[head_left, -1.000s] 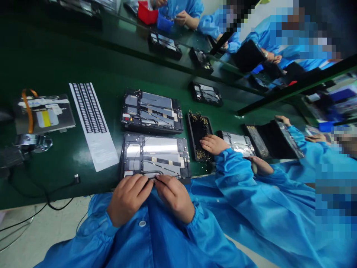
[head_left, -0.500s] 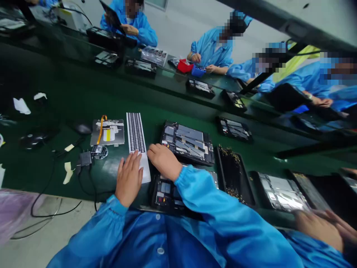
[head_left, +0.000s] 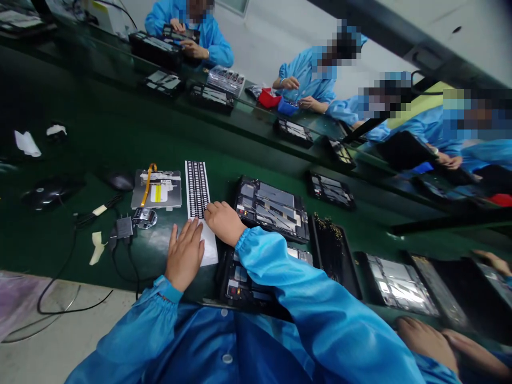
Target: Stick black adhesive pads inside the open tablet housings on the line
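Note:
My left hand point(head_left: 184, 255) lies flat with fingers stretched out on the near end of a white strip point(head_left: 199, 200) printed with rows of small black pieces. My right hand point(head_left: 224, 222) is curled, knuckles up, on the same strip at the edge of the black rows; what its fingertips pinch is hidden. Under my right sleeve lies an opened tablet point(head_left: 248, 280) with its insides showing. A second opened tablet point(head_left: 272, 208) lies just beyond it.
A grey plate with an orange ribbon cable point(head_left: 157, 189), a small metal part and a black plug with cable point(head_left: 124, 228) lie left of the strip. A black tray of small gold screws point(head_left: 334, 250) sits to the right. Co-workers in blue coats sit along the green belt point(head_left: 100, 144).
Both hands left the near tablet's front edge and went left to the white strip. Since half a second ago my right hand slid slightly nearer along the strip; the view turned left.

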Available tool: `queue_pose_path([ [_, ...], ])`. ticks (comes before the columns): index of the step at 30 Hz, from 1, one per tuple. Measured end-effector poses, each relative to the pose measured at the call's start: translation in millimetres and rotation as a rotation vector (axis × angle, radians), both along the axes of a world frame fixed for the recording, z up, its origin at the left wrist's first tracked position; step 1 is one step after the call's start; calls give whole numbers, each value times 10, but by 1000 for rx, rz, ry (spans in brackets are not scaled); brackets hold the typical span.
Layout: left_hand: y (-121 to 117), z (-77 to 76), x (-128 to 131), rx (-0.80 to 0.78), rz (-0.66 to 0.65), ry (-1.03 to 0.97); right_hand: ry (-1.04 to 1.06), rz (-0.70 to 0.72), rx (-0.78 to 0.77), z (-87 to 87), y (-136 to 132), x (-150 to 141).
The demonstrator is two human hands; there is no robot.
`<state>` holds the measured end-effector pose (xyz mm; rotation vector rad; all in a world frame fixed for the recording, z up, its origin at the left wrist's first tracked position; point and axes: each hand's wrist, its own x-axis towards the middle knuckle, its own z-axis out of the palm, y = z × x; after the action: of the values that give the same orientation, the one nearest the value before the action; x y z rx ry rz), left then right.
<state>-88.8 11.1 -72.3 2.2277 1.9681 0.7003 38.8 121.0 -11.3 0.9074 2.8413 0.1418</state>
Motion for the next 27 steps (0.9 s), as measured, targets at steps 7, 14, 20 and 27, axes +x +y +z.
queue_pose_path([
  [7, 27, 57, 1, -48, -14, 71, -13, 13, -63, 28, 99, -126],
  [14, 163, 50, -66, -7, -82, 12, 735, -91, -147, 927, -581, 942],
  [20, -227, 388, 396, 278, -202, -186, 746, -456, -230, 623, -1762, 2168],
  [27, -773, 396, 1422, 260, -721, -244, 591, -453, -134, 207, -2061, 2360],
])
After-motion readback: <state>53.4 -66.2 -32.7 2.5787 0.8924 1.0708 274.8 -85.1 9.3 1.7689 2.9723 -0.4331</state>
